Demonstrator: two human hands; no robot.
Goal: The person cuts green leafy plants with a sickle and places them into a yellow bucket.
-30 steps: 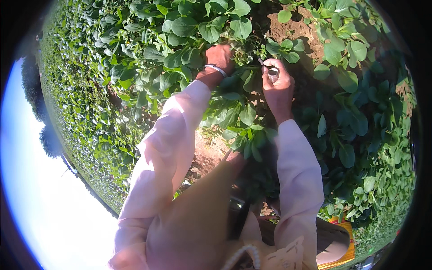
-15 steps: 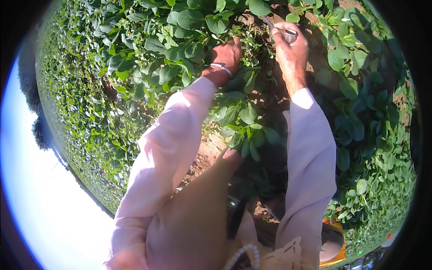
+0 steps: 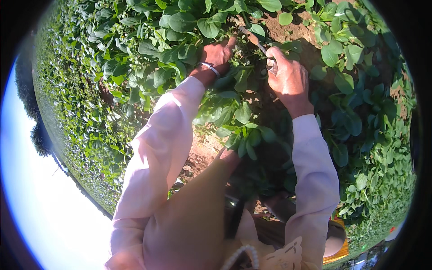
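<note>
My right hand (image 3: 290, 81) is wrapped round the handle of a small hand weeding tool (image 3: 253, 38). Its narrow, brownish blade slants up and left from the fist toward the soil between leafy plants. Left of the blade, my left hand (image 3: 217, 56), with a pale bangle (image 3: 210, 68) at the wrist, reaches among small-leaved weeds (image 3: 243, 56). Its forefinger shows near the blade's tip, and the other fingers are partly hidden. They look closed on the weeds. Broad-leaved green plants (image 3: 182, 22) crowd this hand on its left side.
A leafy green plant (image 3: 245, 135) grows between my forearms, close to my knee. More broad-leaved plants (image 3: 353, 54) stand to the right, beside brown soil (image 3: 288, 33). Dense greenery (image 3: 76, 112) stretches away on the left. Yellow-orange cloth (image 3: 337, 254) shows at the lower right.
My right hand has come down and turned, bringing the tool's blade into view, pointing up-left near my left hand. The left hand has shifted slightly left, its forefinger now showing more.
</note>
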